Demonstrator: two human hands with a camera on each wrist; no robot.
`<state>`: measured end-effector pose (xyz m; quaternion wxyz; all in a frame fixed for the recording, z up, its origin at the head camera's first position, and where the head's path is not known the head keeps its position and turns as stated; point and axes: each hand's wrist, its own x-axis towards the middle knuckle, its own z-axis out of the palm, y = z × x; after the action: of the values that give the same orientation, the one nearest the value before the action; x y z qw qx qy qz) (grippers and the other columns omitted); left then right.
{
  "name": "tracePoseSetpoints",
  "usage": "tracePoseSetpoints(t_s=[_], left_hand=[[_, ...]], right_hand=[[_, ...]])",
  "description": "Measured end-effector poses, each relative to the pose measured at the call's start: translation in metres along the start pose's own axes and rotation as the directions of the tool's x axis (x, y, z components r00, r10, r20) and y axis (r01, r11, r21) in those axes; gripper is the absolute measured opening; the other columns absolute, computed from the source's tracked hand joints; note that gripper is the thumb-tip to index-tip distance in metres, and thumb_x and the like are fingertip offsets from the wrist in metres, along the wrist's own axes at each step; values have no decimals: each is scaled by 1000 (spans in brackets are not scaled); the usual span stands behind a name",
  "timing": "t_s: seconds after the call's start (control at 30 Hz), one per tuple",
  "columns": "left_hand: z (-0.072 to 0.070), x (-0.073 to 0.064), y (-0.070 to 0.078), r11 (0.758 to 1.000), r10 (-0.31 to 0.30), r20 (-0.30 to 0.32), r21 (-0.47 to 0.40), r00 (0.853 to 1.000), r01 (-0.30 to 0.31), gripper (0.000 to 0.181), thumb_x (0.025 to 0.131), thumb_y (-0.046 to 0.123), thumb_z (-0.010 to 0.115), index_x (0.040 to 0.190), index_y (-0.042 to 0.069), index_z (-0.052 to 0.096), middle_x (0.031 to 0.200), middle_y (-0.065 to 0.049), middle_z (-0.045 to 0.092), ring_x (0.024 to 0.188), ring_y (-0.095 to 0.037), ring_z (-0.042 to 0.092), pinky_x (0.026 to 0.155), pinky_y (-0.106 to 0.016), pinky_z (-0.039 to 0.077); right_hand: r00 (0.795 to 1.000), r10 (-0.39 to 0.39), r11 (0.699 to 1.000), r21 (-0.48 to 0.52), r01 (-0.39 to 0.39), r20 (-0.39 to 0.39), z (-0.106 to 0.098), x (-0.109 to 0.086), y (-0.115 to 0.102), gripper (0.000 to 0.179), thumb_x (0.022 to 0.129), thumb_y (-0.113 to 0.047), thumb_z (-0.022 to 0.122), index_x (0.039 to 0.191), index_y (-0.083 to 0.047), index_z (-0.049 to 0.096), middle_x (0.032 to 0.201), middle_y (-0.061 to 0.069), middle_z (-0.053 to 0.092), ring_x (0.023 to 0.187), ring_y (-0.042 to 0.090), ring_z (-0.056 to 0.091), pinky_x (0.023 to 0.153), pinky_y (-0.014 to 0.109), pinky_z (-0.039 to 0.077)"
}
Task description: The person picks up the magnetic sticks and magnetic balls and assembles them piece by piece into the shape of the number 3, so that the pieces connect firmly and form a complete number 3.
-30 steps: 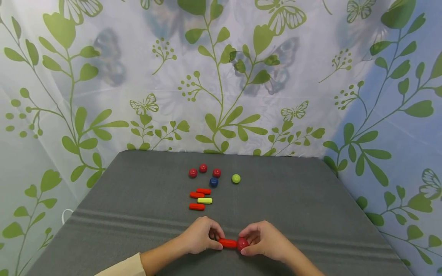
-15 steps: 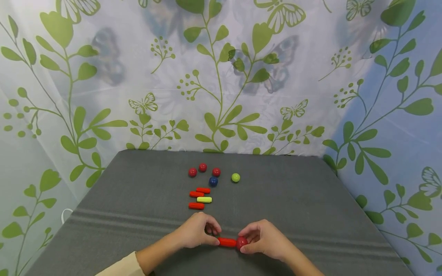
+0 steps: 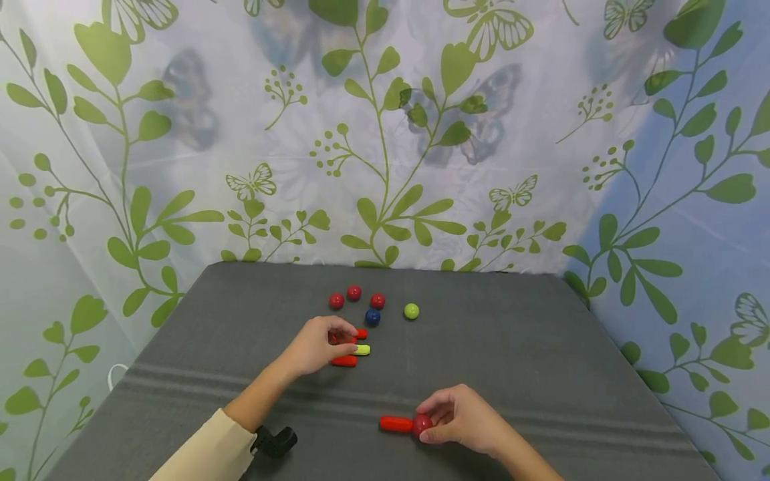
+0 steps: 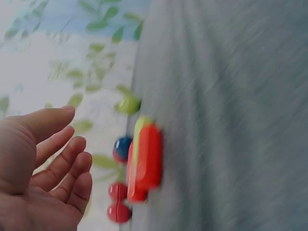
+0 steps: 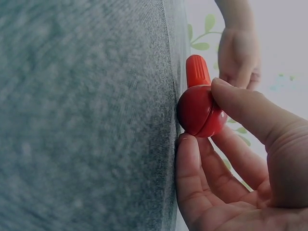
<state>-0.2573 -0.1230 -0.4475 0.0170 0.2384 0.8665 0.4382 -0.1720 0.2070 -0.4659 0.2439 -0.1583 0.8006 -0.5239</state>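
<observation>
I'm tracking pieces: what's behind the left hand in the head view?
Red sticks and a yellow stick show past the left hand, which hides the yellow stick's left end.

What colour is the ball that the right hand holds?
The ball is red, seen best in the right wrist view.

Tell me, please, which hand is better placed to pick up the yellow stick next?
Probably the left hand: it is close to the yellow stick and holds nothing, while the right hand is farther away and pinches a red ball.
</observation>
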Motion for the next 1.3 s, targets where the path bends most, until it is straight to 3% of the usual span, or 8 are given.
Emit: tracePoseSetpoints(t_s=[0.23,0.5,0.73,1.03,1.3], left_hand=[[-21,32,-37,998,-40,-117,39,992,44,27,91,18,78,114,4,73,103,-4,73,87,-14,64,78,-30,54],[-30,60,-66,993,-60,-182,92,982,78,27,92,19,78,115,4,74,113,-14,70,102,-29,67,92,-47,56],[-32,72,-85,984,-155,-181,59,971,168,36,92,22,79,124,9,70,128,-14,62,119,-35,61,102,-53,50],[-34,82,-94,979,-189,-134,51,973,197,43,93,21,77,131,6,66,134,-18,61,124,-37,59,105,-55,48],[-30,84,-99,975,-207,-117,63,971,215,43,92,20,77,131,7,66,131,-17,67,118,-34,61,104,-53,48]], right_hand=[[1000,9,1000,6,-9,2,-1,0,3,31,79,-13,88,108,-6,77,95,8,76,80,19,67,68,25,56],[1000,9,1000,28,-9,5,0,3,6,31,80,-14,88,108,-6,77,95,9,76,80,19,67,67,26,57],[1000,15,998,59,-16,19,0,2,4,31,81,-11,87,110,-4,77,96,11,76,81,19,67,68,25,56],[1000,5,998,68,-7,19,-1,1,2,31,81,-11,87,109,-3,77,96,12,76,82,18,67,68,25,56],[999,27,997,67,-29,23,-1,1,3,31,81,-9,86,110,-4,77,96,11,76,82,19,66,69,25,57]])
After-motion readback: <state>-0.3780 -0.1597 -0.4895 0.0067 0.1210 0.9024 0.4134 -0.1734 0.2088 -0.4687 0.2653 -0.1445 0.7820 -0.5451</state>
